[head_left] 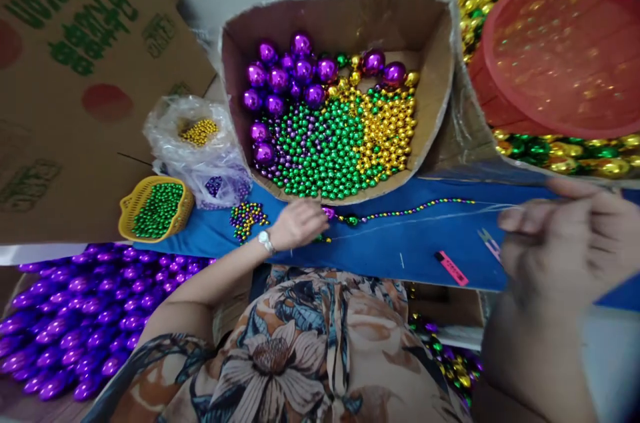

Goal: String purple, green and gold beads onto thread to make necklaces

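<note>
A bead string (410,212) of small purple, green and gold beads, with larger ones at its left end, runs across the blue cloth. My left hand (300,223), wearing a wristwatch, has its fingers closed over that left end, partly hiding the beads. From the other end, pale thread (493,206) stretches right to my right hand (565,243), raised and slightly blurred, with thumb and forefinger pinched on it. A second thread line slants back toward the left hand. Below the right hand's fingers lie thread snips (490,245), partly covered, and a pink lighter-like item (453,268).
An open carton (435,96) of purple, green and gold beads stands behind the string. A yellow basket (127,213) of green beads and plastic bags (175,116) sit left. A red basin (493,76) rests in the right carton. Purple beads (90,316) fill the lower left.
</note>
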`<state>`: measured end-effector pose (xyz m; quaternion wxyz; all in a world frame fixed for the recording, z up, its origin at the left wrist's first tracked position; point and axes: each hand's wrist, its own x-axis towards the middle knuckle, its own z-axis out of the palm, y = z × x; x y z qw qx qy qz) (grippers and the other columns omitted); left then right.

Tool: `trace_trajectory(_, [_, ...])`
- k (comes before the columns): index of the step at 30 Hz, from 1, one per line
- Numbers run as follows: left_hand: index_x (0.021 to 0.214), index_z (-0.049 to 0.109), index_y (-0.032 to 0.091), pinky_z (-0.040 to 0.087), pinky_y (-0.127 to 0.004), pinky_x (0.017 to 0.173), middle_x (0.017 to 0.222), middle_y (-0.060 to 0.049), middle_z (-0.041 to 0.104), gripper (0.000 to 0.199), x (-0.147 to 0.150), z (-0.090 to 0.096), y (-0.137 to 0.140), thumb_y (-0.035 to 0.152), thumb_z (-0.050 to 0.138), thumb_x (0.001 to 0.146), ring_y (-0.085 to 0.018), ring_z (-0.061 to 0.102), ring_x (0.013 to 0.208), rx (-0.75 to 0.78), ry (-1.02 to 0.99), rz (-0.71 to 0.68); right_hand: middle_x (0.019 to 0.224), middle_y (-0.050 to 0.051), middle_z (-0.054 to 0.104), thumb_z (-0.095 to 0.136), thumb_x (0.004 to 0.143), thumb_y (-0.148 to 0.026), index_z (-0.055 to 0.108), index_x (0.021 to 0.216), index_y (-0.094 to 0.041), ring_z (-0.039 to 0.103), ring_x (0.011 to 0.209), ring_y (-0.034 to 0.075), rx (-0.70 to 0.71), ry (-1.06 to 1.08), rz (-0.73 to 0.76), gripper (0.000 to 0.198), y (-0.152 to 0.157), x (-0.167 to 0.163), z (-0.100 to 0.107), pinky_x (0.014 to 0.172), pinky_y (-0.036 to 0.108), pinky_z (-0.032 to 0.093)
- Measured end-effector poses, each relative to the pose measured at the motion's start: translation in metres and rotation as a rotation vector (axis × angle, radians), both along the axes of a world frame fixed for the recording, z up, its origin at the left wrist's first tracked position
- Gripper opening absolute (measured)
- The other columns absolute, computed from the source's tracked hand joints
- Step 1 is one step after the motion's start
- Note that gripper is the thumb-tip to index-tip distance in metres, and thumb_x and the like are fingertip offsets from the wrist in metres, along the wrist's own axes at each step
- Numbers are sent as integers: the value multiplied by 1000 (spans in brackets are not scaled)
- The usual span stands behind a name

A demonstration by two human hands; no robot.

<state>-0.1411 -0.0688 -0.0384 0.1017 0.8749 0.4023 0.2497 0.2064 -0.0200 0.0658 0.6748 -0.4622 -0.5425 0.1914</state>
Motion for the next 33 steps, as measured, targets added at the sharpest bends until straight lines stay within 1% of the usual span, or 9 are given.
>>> trace_trajectory(4, [116, 64, 21, 36, -55, 105, 126, -15, 60, 33, -44, 34, 37, 34, 61, 86, -34, 50, 121, 51, -59, 580, 61, 0, 58, 55, 94, -31, 70, 108, -22, 58, 54, 10, -242, -194, 207, 22, -16, -34, -25, 55, 28, 47])
trace_trajectory(8, [122, 59, 20, 28, -62, 105, 133, -17, 53, 45, -71, 40, 67, 42, 61, 83, -41, 40, 125, -6, 67, 765, 68, -1, 64, 51, 96, -29, 65, 114, -22, 62, 59, 10, -338, -413, 362, 25, -27, -48, -47, 60, 25, 50])
trace_trajectory(12, [121, 59, 18, 32, -62, 100, 131, -20, 52, 46, -75, 32, 77, 41, 62, 82, -43, 43, 121, -70, 137, 782, 76, 1, 70, 47, 97, -29, 65, 115, -21, 65, 60, 11, -332, -503, 443, 26, -30, -61, -60, 62, 23, 54])
trace_trajectory(15, [117, 62, 17, 35, -57, 102, 128, -19, 54, 43, -68, 34, 76, 39, 64, 80, -38, 47, 120, -87, -8, 784, 84, 4, 74, 46, 97, -28, 65, 115, -20, 69, 67, 13, -317, -553, 490, 28, -35, -70, -68, 69, 25, 57])
trace_trajectory(18, [116, 61, 21, 46, -44, 98, 118, -11, 60, 43, -50, 42, 71, 43, 67, 80, -26, 56, 111, -208, -510, 726, 100, 6, 75, 45, 97, -26, 65, 117, -21, 72, 79, 15, -272, -599, 542, 29, -38, -79, -76, 78, 27, 58])
trace_trajectory(21, [115, 61, 23, 56, -36, 84, 107, -6, 64, 40, -26, 50, 62, 45, 65, 82, -18, 64, 93, -578, -1088, 548, 105, 7, 74, 44, 97, -23, 65, 118, -21, 72, 89, 16, -214, -636, 566, 29, -40, -86, -81, 84, 29, 58])
trace_trajectory(23, [114, 60, 23, 58, -35, 80, 108, -5, 64, 39, -11, 52, 57, 45, 66, 82, -17, 65, 92, -785, -1300, 432, 103, 7, 75, 44, 97, -22, 65, 117, -21, 72, 90, 17, -183, -662, 558, 29, -39, -89, -82, 84, 29, 58])
trace_trajectory(27, [113, 57, 24, 59, -39, 85, 115, -7, 64, 37, 8, 48, 51, 40, 68, 81, -21, 65, 102, -966, -1475, 348, 99, 7, 75, 45, 96, -21, 66, 115, -20, 72, 86, 17, -140, -697, 543, 28, -39, -89, -82, 81, 30, 58])
trace_trajectory(33, [115, 57, 24, 55, -45, 95, 117, -6, 62, 36, 22, 43, 52, 35, 66, 82, -21, 64, 107, -988, -1522, 349, 100, 6, 75, 47, 95, -19, 66, 116, -21, 73, 88, 17, -118, -703, 526, 29, -43, -86, -88, 82, 30, 59])
